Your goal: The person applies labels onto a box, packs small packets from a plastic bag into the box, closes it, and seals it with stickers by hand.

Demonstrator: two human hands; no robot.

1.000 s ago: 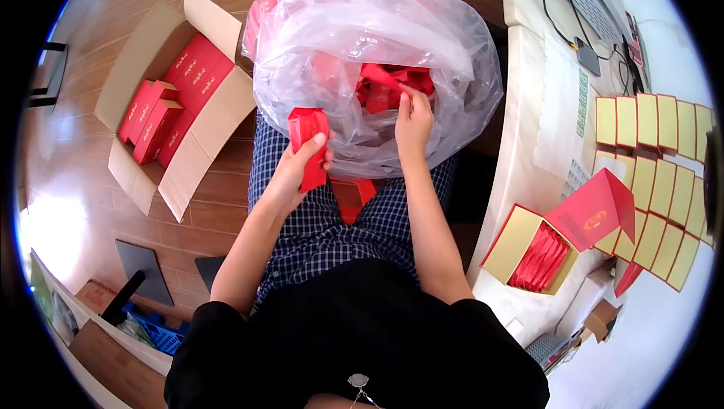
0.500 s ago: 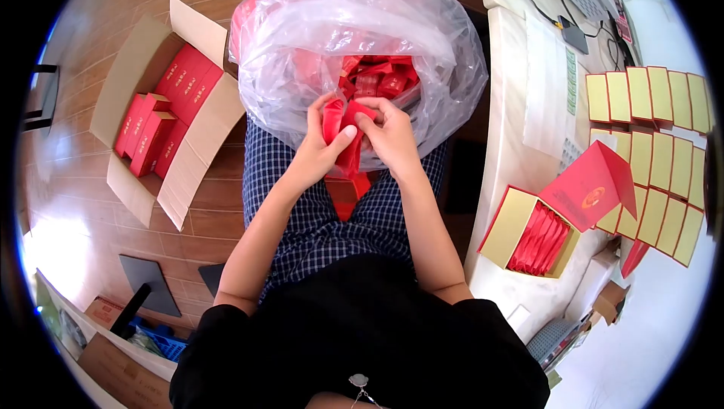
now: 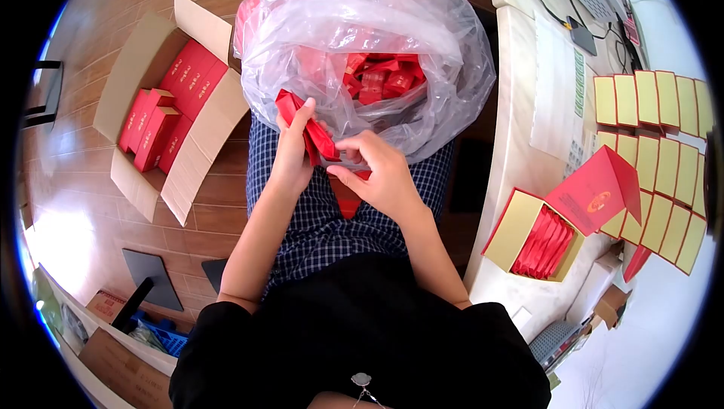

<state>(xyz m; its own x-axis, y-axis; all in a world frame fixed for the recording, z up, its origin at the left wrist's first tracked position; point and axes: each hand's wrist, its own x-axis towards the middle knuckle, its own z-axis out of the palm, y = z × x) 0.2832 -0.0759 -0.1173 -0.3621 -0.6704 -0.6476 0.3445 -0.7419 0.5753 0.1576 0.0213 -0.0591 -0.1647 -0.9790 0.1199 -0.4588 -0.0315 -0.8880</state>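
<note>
My left hand (image 3: 290,154) is closed around red foil packets (image 3: 320,140), how many I cannot tell, held in front of the bag's mouth. Just right of them is my right hand (image 3: 381,171), thumb and forefinger apart, the fingertips close to the packets' lower end. Beyond both hands a large clear plastic bag (image 3: 369,24) stands with its mouth toward me. Inside it lie several red packets (image 3: 385,81). On the counter to the right, an open red box (image 3: 501,239) with a yellow lining holds a row of upright red packets (image 3: 544,243).
A cardboard carton (image 3: 200,153) with raised flaps and red boxes (image 3: 188,73) inside stands on the floor at left. Rows of yellow-and-red boxes (image 3: 656,153) line the counter (image 3: 501,115) at right. A cable and small black device (image 3: 581,38) lie farther back.
The packets have moved left with my left hand and tilted. My right hand has let go and shifted down, its thumb and forefinger now apart.
</note>
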